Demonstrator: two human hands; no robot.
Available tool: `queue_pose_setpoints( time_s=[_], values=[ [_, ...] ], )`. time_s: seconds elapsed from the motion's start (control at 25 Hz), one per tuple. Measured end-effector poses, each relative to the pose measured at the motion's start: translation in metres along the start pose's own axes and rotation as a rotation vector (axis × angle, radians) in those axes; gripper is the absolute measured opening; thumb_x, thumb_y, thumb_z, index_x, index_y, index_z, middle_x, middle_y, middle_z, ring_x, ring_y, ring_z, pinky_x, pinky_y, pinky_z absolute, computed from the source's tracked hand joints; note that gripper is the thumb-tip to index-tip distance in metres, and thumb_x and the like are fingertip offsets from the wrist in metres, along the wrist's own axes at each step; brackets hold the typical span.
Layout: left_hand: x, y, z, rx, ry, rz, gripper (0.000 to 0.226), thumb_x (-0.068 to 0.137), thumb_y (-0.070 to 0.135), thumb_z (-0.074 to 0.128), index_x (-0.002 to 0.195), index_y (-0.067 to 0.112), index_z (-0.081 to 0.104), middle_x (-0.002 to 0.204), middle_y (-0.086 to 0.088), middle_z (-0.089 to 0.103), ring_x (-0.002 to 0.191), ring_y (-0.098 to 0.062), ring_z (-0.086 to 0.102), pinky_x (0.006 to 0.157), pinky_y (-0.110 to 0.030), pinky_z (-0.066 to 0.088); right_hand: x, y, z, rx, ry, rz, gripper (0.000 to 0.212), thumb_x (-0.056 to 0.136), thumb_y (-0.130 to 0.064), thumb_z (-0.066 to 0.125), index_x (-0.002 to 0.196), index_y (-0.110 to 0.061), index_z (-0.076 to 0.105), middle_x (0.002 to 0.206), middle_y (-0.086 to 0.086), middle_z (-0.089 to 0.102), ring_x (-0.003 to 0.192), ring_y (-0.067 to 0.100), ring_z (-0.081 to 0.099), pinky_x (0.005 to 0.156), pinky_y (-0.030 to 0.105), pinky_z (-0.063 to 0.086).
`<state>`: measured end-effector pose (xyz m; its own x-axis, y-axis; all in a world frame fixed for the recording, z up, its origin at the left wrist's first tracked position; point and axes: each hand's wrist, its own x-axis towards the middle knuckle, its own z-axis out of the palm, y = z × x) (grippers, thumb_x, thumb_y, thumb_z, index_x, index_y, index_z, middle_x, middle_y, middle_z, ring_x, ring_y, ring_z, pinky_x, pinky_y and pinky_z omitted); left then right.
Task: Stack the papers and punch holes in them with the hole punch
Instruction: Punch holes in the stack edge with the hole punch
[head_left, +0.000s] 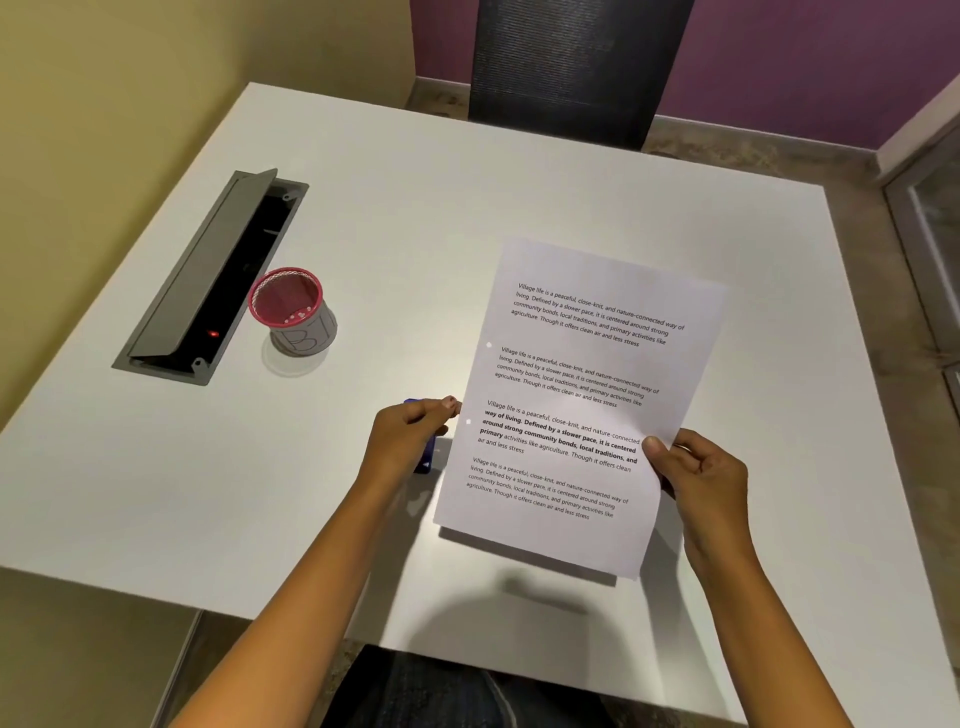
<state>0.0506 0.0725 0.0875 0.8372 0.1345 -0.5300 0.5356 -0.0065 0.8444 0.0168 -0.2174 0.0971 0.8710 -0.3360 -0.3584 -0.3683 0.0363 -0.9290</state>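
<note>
Right hand (698, 475) pinches the papers (576, 405) above the table (363, 218); left hand (410, 436) covers the blue hole punch (427, 457).

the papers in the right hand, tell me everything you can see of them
The papers are white printed sheets carrying four short blocks of black text, the third partly bold. Two small punched holes show near the left edge. They are lifted off the white table, tilted, casting a shadow below. The right hand pinches the right edge, thumb on top; the left hand sits at the left edge. How many sheets there are cannot be told.
</note>
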Motion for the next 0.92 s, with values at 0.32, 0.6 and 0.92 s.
queue_pose_setpoints(
  time_s=[0.32, 0.6, 0.92],
  values=[
    [-0.001, 0.033, 0.024, -0.063, -0.047, 0.124, 0.018, 0.082, 0.038, 0.072, 0.079, 0.020, 0.077, 0.083, 0.006, 0.077, 0.080, -0.007, 0.070, 0.088, -0.027, 0.049, -0.010, -0.004, -0.009, -0.026, 0.025, -0.043, 0.012, 0.084, -0.009, 0.070, 0.090, -0.019, 0.074, 0.083, 0.003, 0.078, 0.069, 0.014, 0.071, 0.065, 0.020, 0.057],
    [-0.003, 0.047, 0.037, -0.057, 0.002, 0.149, 0.018, 0.081, 0.032, 0.073, 0.084, 0.014, 0.075, 0.090, 0.004, 0.075, 0.089, -0.010, 0.068, 0.093, -0.028, 0.046, -0.011, -0.005, -0.017, -0.033, 0.024, -0.049, 0.012, 0.085, -0.009, 0.069, 0.091, -0.018, 0.074, 0.082, 0.003, 0.078, 0.068, 0.015, 0.070, 0.064, 0.021, 0.055],
    [-0.003, 0.047, 0.049, -0.180, 0.047, 0.093, 0.012, 0.087, 0.030, 0.067, 0.090, 0.020, 0.075, 0.096, 0.001, 0.076, 0.087, -0.008, 0.070, 0.079, -0.022, 0.050, -0.001, -0.005, -0.019, 0.010, 0.013, -0.032, 0.014, 0.084, -0.007, 0.070, 0.095, -0.015, 0.074, 0.087, 0.004, 0.078, 0.073, 0.017, 0.073, 0.063, 0.018, 0.057]
  ],
)
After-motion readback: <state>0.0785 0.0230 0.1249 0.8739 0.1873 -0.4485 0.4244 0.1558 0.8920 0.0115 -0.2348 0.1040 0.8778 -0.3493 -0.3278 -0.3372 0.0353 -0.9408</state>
